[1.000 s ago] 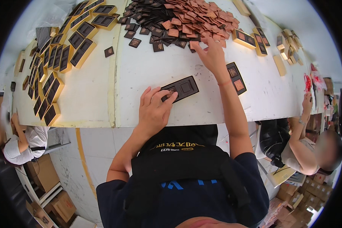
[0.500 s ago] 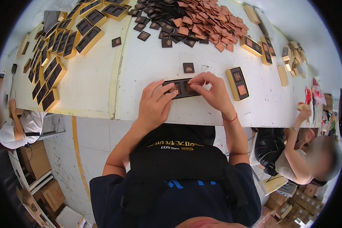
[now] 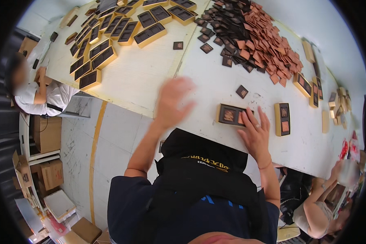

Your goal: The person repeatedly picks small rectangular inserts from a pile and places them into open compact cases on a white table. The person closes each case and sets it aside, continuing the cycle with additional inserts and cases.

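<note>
Bright, even light, left grip (image 3: 171, 105) blurred by motion, outer edges bowed, corners black

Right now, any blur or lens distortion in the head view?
Head view: left hand motion-blurred, right hand much sharper. Head view: fisheye bends the table edge toward the rim, with black corners. Head view: bright light on the tabletop.

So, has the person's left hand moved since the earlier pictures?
Yes, leftward: the left hand was on the box, right of the table seam; now it is off the box, blurred, at that seam.
</note>
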Tool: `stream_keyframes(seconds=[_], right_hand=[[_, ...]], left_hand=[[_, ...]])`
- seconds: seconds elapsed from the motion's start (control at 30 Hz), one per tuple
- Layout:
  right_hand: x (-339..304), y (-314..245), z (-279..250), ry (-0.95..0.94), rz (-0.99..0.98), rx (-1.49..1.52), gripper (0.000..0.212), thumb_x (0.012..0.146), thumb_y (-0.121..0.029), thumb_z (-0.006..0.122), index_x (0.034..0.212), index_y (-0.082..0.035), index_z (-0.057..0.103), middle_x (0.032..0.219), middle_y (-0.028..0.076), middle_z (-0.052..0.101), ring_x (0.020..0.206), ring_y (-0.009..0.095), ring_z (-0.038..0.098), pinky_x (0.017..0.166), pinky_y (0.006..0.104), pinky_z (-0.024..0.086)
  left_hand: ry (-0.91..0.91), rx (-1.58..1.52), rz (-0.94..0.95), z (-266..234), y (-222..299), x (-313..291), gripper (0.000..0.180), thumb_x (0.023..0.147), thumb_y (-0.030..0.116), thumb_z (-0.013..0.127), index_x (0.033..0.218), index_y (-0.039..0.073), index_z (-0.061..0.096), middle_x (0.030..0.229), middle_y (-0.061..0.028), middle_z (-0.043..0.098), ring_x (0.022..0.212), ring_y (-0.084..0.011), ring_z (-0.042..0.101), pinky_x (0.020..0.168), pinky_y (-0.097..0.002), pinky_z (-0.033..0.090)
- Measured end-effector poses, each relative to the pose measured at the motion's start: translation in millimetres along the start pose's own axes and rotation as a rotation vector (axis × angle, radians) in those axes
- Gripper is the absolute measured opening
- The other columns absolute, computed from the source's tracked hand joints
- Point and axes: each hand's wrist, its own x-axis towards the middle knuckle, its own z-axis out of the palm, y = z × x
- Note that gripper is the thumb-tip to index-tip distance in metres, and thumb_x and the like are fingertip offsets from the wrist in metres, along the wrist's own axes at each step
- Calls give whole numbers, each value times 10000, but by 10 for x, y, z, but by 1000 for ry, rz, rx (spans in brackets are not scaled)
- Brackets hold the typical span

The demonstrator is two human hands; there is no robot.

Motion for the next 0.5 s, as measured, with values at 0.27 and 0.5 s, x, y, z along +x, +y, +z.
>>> stream_keyframes(seconds=[0.27, 0.5], right_hand=[[-486, 610, -197, 226, 307, -299, 463, 847, -75, 727, 1302, -48, 638, 1453, 109, 542, 1409, 373, 391, 1151, 489, 281], [354, 361, 16, 267, 290, 307, 444, 833, -65, 748, 1266, -56, 651, 1256, 161, 625, 1169, 333, 577, 972, 392, 482]], left_hand=[[298, 1041, -470, -2113, -2324, -976, 738, 802, 504, 793, 1347, 54, 582, 1357, -189, 598, 1284, -412, 516, 1092, -524, 390], [94, 810, -218, -957, -1075, -639, 538, 903, 347, 710, 1381, 144, 569, 1324, -102, 627, 1213, -297, 569, 1007, -468, 400]])
